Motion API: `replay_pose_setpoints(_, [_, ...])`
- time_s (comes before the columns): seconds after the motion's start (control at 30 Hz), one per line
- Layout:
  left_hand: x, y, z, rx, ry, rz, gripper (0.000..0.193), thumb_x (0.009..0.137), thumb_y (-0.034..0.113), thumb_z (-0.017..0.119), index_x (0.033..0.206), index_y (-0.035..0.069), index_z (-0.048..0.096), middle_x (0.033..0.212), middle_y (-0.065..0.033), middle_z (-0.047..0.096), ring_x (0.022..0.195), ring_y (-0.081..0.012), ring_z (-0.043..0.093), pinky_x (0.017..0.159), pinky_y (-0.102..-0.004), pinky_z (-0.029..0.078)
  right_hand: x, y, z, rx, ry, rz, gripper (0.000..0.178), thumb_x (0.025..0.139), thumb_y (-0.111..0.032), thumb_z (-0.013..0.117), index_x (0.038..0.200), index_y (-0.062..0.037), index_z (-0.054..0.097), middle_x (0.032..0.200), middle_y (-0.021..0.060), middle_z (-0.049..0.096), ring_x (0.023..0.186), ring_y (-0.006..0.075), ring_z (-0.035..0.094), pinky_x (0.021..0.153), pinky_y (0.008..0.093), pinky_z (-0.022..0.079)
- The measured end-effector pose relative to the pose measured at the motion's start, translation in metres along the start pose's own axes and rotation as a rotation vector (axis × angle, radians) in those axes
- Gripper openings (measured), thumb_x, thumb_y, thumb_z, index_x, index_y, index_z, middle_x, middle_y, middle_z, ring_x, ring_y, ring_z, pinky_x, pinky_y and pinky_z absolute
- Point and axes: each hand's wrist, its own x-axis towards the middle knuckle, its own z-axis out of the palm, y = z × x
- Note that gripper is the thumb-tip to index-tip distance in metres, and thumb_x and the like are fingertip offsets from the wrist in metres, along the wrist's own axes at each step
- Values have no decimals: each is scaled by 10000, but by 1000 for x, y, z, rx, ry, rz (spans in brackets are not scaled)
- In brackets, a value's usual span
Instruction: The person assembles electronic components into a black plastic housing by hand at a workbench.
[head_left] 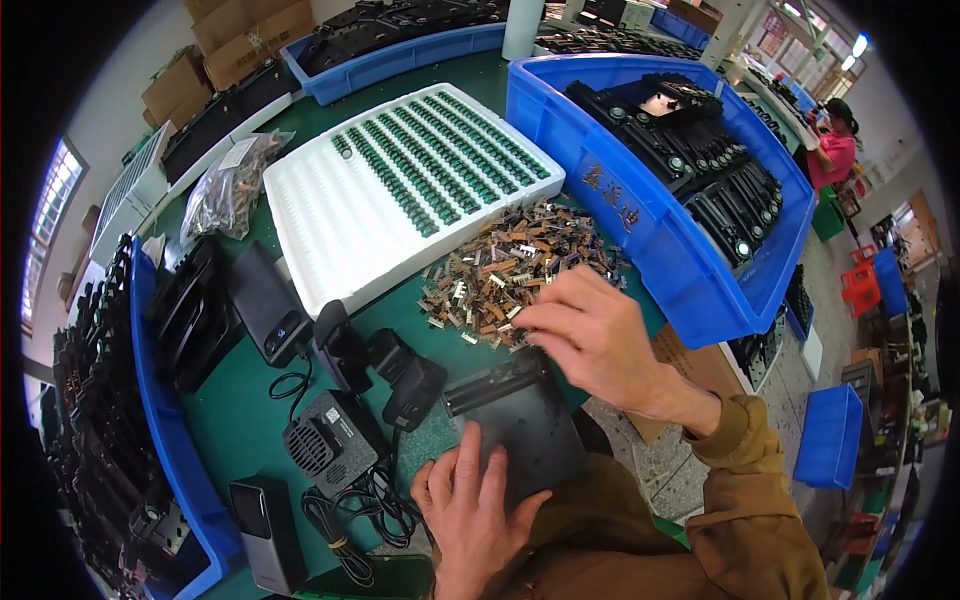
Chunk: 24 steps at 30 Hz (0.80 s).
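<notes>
A flat black plastic housing (530,440) with a raised bar along its far edge lies in front of me at the table's near edge. My left hand (475,510) rests on its left part with the fingers spread. Above the housing, at the near side of a loose heap of small brown and white connectors (530,250), my right hand (600,340) pinches with thumb and forefinger. A small connector (516,314) seems to be at its fingertips, partly hidden. Beyond the heap, a white foam tray (320,220) carries rows of small green circuit boards (430,150).
Blue bins of black parts stand at the right (640,240), left (150,330) and back (400,70). Left of the housing are a dark power bank (265,300), black adapters (335,440) with coiled cables, and a boxy device (268,530). A person in pink (832,150) is far right.
</notes>
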Motion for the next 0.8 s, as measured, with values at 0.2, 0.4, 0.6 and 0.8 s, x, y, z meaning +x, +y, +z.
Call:
replay_pose_setpoints(0.2, [-2, 1, 0, 7, -3, -16, 634, 696, 485, 812, 1108, 26, 664, 1408, -173, 538, 1131, -306, 519, 1007, -480, 346, -53, 8, -42, 82, 50, 556, 357, 727, -29, 790, 1066, -50, 682, 903, 72, 608, 816, 227, 615, 709, 341, 502])
replay_pose_setpoints(0.4, [-1, 1, 3, -5, 16, 15, 668, 650, 390, 869, 1142, 5, 631, 1434, -188, 517, 1105, -368, 496, 981, -491, 372, -80, 23, -45, 53, 1, 713, 568, 713, -116, 834, 1242, -100, 626, 988, 63, 580, 817, 213, 577, 713, 338, 497])
replay_pose_setpoints(0.6, [-2, 2, 4, -5, 21, 12, 674, 641, 393, 872, 1131, 1, 628, 1426, -191, 527, 1082, -372, 506, 974, -491, 379, -72, 25, -33, 12, -47, 728, 596, 718, -193, 840, 1265, -101, 623, 1039, 76, 616, 926, 239, 626, 761, 362, 519])
replay_pose_setpoints(0.8, [-3, 0, 4, -1, 11, 4, 677, 639, 407, 868, 1128, 2, 636, 1423, -193, 531, 1089, -369, 503, 976, -491, 375, -69, 25, -28, 107, 17, 707, 575, 757, -158, 826, 1278, -55, 606, 1119, 103, 607, 1018, 275, 608, 860, 379, 496])
